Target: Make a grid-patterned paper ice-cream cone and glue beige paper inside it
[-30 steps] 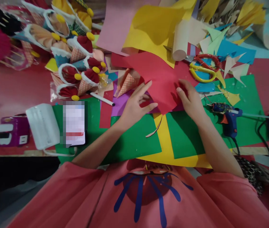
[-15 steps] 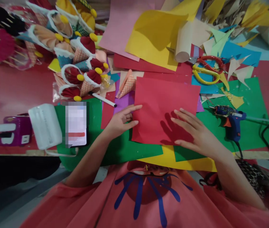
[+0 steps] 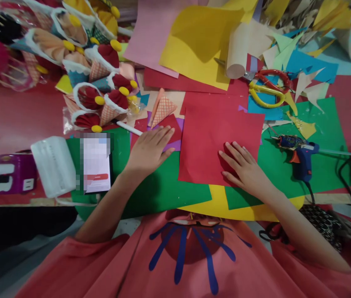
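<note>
A red paper sheet (image 3: 215, 136) lies flat before me, over green sheets and other coloured paper. My right hand (image 3: 240, 165) rests on its right part, fingers stretched out, holding nothing. To the left of the sheet, my left hand (image 3: 150, 149) lies palm down with fingers extended, over a smaller red piece (image 3: 171, 126) and purple paper. A checked paper cone (image 3: 164, 109) lies just beyond my left fingertips. The white marker (image 3: 128, 127) beside it is partly hidden by that hand.
At the right lie a blue glue gun (image 3: 302, 159) and yellow-and-red scissors (image 3: 267, 97). A phone (image 3: 96, 165) and a white power bank (image 3: 53, 165) are at the left. Decorated cones (image 3: 113, 103) crowd the upper left; paper scraps (image 3: 312, 62) fill the upper right.
My left hand has come off the red sheet's left edge and shifted left, its fingers now flatter. The sheet has slid slightly right; my right hand has settled lower on it.
</note>
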Tool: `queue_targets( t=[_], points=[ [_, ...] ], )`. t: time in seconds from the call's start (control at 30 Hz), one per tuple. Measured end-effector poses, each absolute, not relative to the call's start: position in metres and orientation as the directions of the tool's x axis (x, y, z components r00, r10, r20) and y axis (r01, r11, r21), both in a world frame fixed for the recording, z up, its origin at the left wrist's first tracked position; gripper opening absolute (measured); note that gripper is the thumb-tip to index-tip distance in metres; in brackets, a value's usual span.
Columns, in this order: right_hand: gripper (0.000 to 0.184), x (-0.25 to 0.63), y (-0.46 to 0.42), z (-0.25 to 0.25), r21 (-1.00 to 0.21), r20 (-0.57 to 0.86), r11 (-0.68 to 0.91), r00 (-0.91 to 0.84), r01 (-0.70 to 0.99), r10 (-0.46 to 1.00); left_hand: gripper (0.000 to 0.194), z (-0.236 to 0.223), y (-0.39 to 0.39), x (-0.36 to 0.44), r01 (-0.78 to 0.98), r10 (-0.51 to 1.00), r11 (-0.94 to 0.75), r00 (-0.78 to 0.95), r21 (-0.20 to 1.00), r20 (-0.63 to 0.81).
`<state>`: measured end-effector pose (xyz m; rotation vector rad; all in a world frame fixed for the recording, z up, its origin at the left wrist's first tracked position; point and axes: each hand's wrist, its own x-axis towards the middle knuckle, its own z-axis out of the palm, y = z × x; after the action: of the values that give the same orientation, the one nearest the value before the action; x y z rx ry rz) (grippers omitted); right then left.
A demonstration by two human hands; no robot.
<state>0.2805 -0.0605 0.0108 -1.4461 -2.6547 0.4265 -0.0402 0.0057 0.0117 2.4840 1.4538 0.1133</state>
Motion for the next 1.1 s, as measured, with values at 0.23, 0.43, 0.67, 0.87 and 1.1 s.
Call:
queue_targets(
  t=[0.23, 0.43, 0.67, 0.87, 1.1],
  points=[
    [0.086, 0.281, -0.063, 0.016, -0.312, -0.005, 0.587, -0.62, 0.747, 0.785, 0.066, 0.019, -0.01, -0.044, 0.709, 0.767, -0.637, 0.624, 0.303, 0.15],
    [0.082, 0.273, -0.06, 0.015, -0.33, -0.049, 0.605, -0.653, 0.725, 0.756, 0.077, 0.019, -0.028, -0.019, 0.492, 0.537, -0.809, 0.841, 0.32, 0.064],
    [0.033, 0.269, -0.054, 0.03, -0.273, 0.058, 0.712, -0.727, 0.647, 0.684, 0.066, 0.019, -0.033, -0.026, 0.544, 0.576, -0.772, 0.818, 0.329, 0.0],
    [0.029, 0.268, -0.056, 0.051, -0.248, 0.053, 0.736, -0.75, 0.63, 0.66, 0.048, 0.019, -0.034, -0.038, 0.57, 0.598, -0.744, 0.801, 0.349, -0.034],
    [0.03, 0.284, -0.054, 0.066, -0.216, 0.069, 0.581, -0.581, 0.785, 0.811, 0.032, 0.023, -0.036, -0.043, 0.631, 0.777, -0.532, 0.629, 0.565, 0.029]
  ],
)
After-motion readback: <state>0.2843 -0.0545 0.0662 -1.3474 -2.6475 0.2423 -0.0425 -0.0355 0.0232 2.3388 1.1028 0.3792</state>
